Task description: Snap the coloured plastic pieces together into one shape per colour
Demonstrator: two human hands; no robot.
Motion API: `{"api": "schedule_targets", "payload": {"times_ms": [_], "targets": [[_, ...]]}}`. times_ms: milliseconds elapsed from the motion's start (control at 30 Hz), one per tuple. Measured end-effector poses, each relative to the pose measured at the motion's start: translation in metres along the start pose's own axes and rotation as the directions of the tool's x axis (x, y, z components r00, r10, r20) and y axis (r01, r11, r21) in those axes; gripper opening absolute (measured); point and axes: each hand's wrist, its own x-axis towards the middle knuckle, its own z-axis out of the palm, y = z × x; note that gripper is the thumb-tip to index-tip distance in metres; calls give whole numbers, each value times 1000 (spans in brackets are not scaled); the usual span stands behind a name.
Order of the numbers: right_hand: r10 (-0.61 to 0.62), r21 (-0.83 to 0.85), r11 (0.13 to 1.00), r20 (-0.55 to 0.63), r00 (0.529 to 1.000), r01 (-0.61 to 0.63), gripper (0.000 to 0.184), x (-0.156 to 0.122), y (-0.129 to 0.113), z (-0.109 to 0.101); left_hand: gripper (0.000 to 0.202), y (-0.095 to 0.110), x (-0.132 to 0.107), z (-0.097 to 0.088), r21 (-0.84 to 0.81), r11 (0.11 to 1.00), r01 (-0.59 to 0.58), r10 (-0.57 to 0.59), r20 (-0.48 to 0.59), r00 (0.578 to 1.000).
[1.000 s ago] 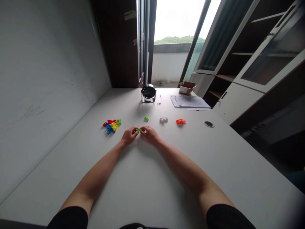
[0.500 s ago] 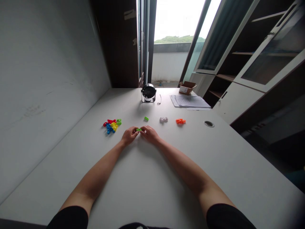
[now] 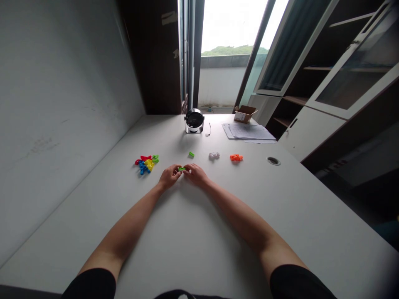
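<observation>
A small green plastic piece [image 3: 181, 169] is pinched between my left hand [image 3: 168, 177] and my right hand [image 3: 195, 174], which meet at the middle of the white table [image 3: 193, 232]. Both hands have their fingers closed on its ends, just above the tabletop. To the left lies a pile of coloured plastic pieces [image 3: 146, 163] in red, blue, yellow and green. Beyond my hands lie a second green piece [image 3: 191, 154], a white piece [image 3: 213, 156] and an orange piece [image 3: 236, 158], each apart from the others.
A small round fan [image 3: 194, 121] stands at the table's far end beside a thin cable [image 3: 208, 130]. Papers [image 3: 247, 133] and an open cardboard box [image 3: 245, 114] lie at the far right. A cable hole [image 3: 273, 161] sits right of the orange piece. A wall runs along the left; cabinets stand right.
</observation>
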Motion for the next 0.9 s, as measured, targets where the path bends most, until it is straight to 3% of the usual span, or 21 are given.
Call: {"api": "schedule_targets", "payload": {"times_ms": [900], "targets": [[6, -2, 1000, 1, 1000, -6, 14, 1, 2, 1, 28, -3, 0, 2, 11, 1000, 0, 0, -9, 1000]]}}
